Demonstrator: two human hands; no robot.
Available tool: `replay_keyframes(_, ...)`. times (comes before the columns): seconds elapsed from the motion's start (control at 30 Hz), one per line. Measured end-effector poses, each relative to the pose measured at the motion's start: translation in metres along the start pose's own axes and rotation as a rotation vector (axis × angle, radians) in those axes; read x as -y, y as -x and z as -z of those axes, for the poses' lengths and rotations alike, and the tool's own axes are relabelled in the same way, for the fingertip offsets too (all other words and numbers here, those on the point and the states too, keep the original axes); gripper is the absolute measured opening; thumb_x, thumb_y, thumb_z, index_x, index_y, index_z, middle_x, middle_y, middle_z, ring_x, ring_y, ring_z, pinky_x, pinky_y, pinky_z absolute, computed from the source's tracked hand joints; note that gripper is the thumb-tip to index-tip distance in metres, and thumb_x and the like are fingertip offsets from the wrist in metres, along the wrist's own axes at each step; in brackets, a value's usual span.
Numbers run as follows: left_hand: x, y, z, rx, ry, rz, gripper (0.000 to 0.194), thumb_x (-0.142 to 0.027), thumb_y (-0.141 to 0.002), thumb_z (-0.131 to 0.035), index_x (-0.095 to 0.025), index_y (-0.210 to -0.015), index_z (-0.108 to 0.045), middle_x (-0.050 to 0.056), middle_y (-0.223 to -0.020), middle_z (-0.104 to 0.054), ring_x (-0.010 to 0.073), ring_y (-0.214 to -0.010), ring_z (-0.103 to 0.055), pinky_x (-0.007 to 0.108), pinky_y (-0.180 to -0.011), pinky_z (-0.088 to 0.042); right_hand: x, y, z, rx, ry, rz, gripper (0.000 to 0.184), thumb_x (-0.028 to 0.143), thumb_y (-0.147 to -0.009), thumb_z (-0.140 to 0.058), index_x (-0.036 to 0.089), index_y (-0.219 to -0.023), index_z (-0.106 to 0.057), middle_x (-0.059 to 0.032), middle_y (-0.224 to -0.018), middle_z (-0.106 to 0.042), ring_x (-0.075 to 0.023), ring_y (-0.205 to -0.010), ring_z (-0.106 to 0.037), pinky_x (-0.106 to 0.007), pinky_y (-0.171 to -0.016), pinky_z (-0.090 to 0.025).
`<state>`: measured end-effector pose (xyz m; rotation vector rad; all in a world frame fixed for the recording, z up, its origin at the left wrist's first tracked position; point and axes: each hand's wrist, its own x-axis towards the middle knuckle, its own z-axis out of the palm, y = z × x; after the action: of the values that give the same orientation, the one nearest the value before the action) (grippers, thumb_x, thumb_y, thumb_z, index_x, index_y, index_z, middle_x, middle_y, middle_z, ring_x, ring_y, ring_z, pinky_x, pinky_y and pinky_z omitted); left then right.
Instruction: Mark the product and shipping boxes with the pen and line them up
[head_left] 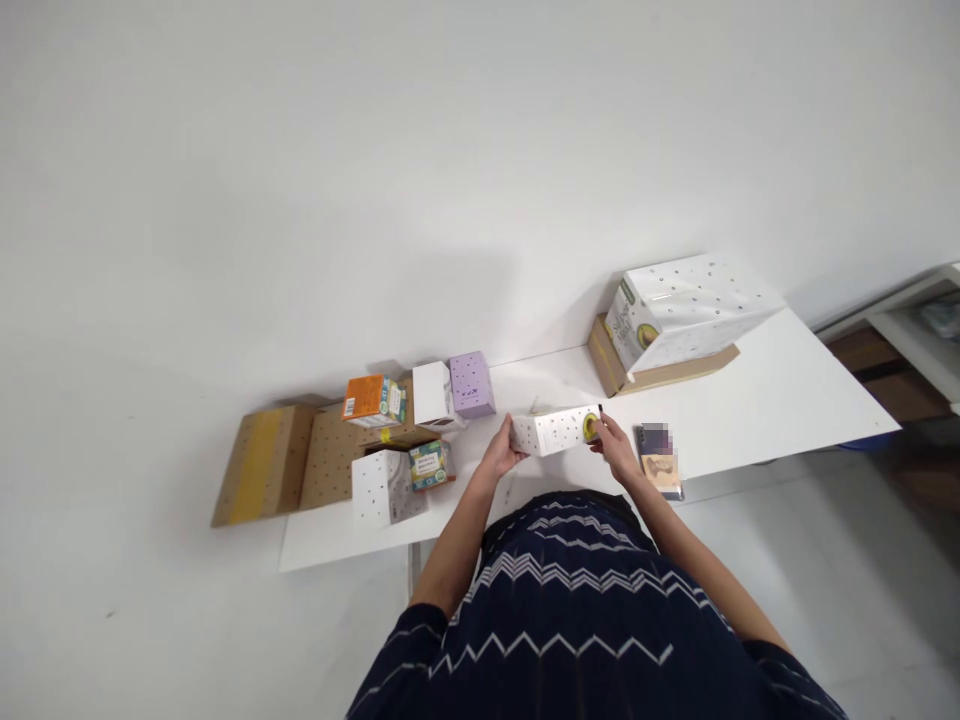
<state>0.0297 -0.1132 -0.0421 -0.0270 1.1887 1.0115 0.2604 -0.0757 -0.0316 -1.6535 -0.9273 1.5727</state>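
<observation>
Between my two hands is a long white box [559, 431] with small dark marks and a round green-yellow picture near its right end. My left hand [504, 448] grips the box's left end, with the thumb along the near side. At the other end, my right hand [613, 446] has its fingers closed on the edge by the round picture. The box lies level just above the white table [750, 405] or on it; I cannot tell which. A dark phone-like thing with a picture [660, 460] lies right of my right hand.
To the left stand a purple box [472, 384], a white box [433, 396], an orange-topped box [365, 398], a green box [431, 466], another white box [371, 490] and brown cartons [262, 465]. At right, a large white box [690, 305] rests on a flat brown carton [667, 372] by the wall.
</observation>
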Motion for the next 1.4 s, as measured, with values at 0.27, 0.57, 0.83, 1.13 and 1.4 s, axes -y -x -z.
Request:
replay_keyframes(0.27, 0.000, 0.012, -0.001, -0.085, -0.060, -0.123, 0.036, -0.048, -0.088, -0.051, -0.018, -0.107, -0.054, 0.005, -0.089, -0.062, 0.0120, -0.068, -0.060, 0.024, -0.058, -0.053, 0.001, -0.007, -0.008, 0.001, 0.135, 0.099, 0.061, 0.041, -0.075, -0.059, 0.018, -0.131, -0.052, -0.0096, -0.110, -0.064, -0.0157, -0.074, -0.063, -0.028, -0.063, -0.052)
replay_keyframes(0.57, -0.009, 0.031, -0.013, -0.221, -0.472, -0.475, 0.042, -0.041, -0.080, -0.063, -0.017, -0.113, -0.053, -0.001, -0.075, -0.055, 0.0089, -0.051, -0.057, 0.025, -0.055, -0.052, -0.013, -0.015, -0.036, 0.131, -0.109, -0.063, 0.040, 0.021, -0.068, -0.053, 0.018, -0.106, -0.065, -0.0054, -0.098, -0.070, -0.0151, -0.071, -0.066, -0.031, -0.073, -0.054)
replay_keyframes(0.83, -0.004, 0.034, -0.014, -0.262, -0.616, -0.567, 0.044, -0.043, -0.083, -0.058, -0.016, -0.118, -0.053, 0.000, -0.079, -0.055, 0.0092, -0.054, -0.059, 0.025, -0.056, -0.052, -0.007, -0.014, -0.035, 0.157, -0.182, -0.089, 0.045, 0.015, -0.061, -0.051, 0.020, -0.102, -0.067, -0.0026, -0.097, -0.072, -0.0150, -0.072, -0.066, -0.031, -0.076, -0.054)
replay_keyframes(1.13, -0.001, 0.036, -0.007, -0.240, -0.499, -0.506, 0.051, -0.048, -0.076, -0.066, -0.020, -0.117, -0.059, 0.005, -0.089, -0.060, 0.0105, -0.063, -0.059, 0.023, -0.058, -0.050, 0.004, -0.001, -0.023, 0.091, -0.186, -0.060, 0.032, 0.042, -0.078, -0.054, 0.019, -0.097, -0.066, -0.0083, -0.105, -0.066, -0.0187, -0.076, -0.068, -0.032, -0.071, -0.056)
replay_keyframes(1.4, 0.001, 0.035, -0.009, -0.258, -0.474, -0.519, 0.048, -0.048, -0.080, -0.062, -0.019, -0.118, -0.061, 0.006, -0.096, -0.063, 0.0095, -0.065, -0.056, 0.022, -0.060, -0.049, 0.009, 0.005, -0.019, 0.154, -0.027, 0.027, 0.048, 0.058, -0.080, -0.053, 0.019, -0.105, -0.065, -0.0074, -0.116, -0.062, -0.0195, -0.086, -0.066, -0.029, -0.076, -0.053)
